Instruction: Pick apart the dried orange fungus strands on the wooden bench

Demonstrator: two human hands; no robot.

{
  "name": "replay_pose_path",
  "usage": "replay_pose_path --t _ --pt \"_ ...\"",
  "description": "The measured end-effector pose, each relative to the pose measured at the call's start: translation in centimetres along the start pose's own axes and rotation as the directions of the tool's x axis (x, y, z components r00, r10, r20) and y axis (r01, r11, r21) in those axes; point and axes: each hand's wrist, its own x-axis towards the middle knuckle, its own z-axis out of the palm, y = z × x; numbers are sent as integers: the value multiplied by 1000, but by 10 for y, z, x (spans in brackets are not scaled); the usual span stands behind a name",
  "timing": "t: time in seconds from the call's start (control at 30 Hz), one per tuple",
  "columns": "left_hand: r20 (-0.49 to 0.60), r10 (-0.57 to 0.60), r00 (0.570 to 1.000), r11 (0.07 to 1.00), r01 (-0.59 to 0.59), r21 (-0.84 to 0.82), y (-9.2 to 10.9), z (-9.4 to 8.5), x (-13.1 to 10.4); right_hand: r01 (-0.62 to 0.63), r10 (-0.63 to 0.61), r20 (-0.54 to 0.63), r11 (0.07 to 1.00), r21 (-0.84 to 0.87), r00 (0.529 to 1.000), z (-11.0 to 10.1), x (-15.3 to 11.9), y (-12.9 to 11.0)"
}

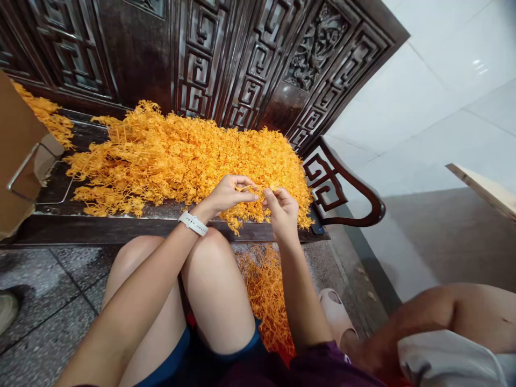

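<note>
A long heap of orange, stringy pieces covers most of the dark wooden bench seat. Over its front right part, my left hand pinches a thin orange strand between thumb and fingers. Close by on the right, my right hand has its thumb pressed against curled fingers, on the other end of the same strand. A small gap separates the two hands. More orange strings lie in a pile below the bench edge, between my knee and my right forearm.
A carved backrest rises behind the heap, with a curved armrest at right. A cardboard box and bent metal wire stand at left. Another person's bare leg and pink shoe are at lower right.
</note>
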Motion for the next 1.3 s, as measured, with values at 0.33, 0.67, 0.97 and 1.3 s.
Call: replay_pose_path --t 0.33,0.67,0.97,1.3 --pt "-26 -40 999 967 32 -251 -8 -1 3 -90 77 197 994 56 977 7 -18 8" --pt "-280 22 960 971 -87 -221 7 -14 5 -190 175 75 923 334 982 4 -24 18" --pt "-122 139 983 988 -146 -54 -23 28 0 -60 101 -102 938 341 990 -7 -18 14" --pt "-161 153 975 984 -165 -65 -23 29 0 72 -15 -215 963 261 977 -6 -13 18"
